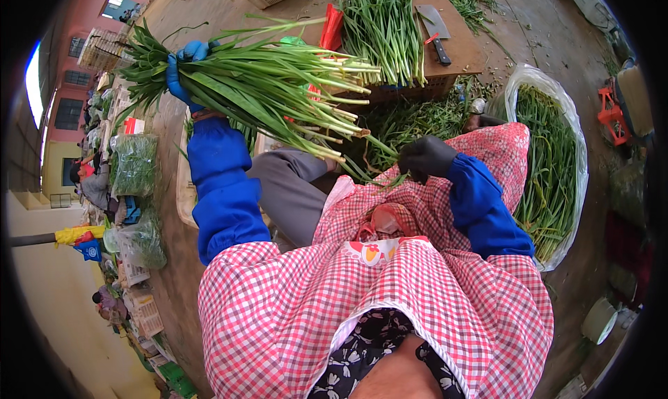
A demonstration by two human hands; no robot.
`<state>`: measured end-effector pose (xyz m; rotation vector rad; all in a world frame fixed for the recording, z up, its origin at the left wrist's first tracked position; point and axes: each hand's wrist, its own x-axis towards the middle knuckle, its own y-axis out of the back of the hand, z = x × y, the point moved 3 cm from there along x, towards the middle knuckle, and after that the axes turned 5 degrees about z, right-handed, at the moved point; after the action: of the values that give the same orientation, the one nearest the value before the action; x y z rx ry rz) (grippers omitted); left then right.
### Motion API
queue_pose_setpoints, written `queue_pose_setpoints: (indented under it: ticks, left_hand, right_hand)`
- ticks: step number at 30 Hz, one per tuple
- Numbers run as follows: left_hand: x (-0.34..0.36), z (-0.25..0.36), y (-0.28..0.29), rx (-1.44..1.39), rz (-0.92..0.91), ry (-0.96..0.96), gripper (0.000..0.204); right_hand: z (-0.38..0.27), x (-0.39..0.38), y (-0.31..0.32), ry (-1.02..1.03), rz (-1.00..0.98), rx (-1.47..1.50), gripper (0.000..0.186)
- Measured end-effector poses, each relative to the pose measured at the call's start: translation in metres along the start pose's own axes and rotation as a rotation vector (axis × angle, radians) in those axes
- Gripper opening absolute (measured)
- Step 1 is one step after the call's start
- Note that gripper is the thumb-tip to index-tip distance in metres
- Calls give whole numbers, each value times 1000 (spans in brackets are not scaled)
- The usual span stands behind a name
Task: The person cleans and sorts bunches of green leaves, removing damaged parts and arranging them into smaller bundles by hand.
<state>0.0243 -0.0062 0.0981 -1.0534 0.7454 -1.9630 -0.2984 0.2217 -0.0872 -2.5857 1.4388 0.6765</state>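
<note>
My left hand (182, 70), in a blue glove, is raised at the far left and wrapped round the leafy end of a big bunch of garlic chives (278, 79). Their pale stem ends fan out to the right, over my lap. In a dark glove, my right hand (426, 158) is closed in front of my apron, to the right of the stem ends. A green leaf (379, 146) runs from the bunch to its fingertips and looks pinched there; the exact grip is partly hidden.
Ahead, a wooden board (460, 45) bears more chives (385, 34) and a cleaver (434, 34). Loose trimmings (424, 117) lie below it. A plastic-lined container of greens (546, 169) stands on my right, a red stool (611, 114) beyond. Bagged greens (134, 166) and other people are at left.
</note>
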Motion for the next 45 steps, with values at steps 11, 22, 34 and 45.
queue_pose_setpoints:
  ticks: [11, 22, 34, 45]
  left_hand:
    - [12, 2, -15, 27, -63, -5, 20]
    - [20, -33, -38, 6, -103, 110, 17]
    - [17, -39, -46, -104, -189, 94, 17]
    - [13, 1, -50, -90, -183, 90, 18]
  right_hand:
    - [-55, -27, -4, 244, 448, 224, 49]
    - [-78, 18, -15, 380, 187, 640, 15]
    - [-24, 49, 15, 415, 294, 618, 41]
    - [2, 30, -1, 285, 45, 592, 16]
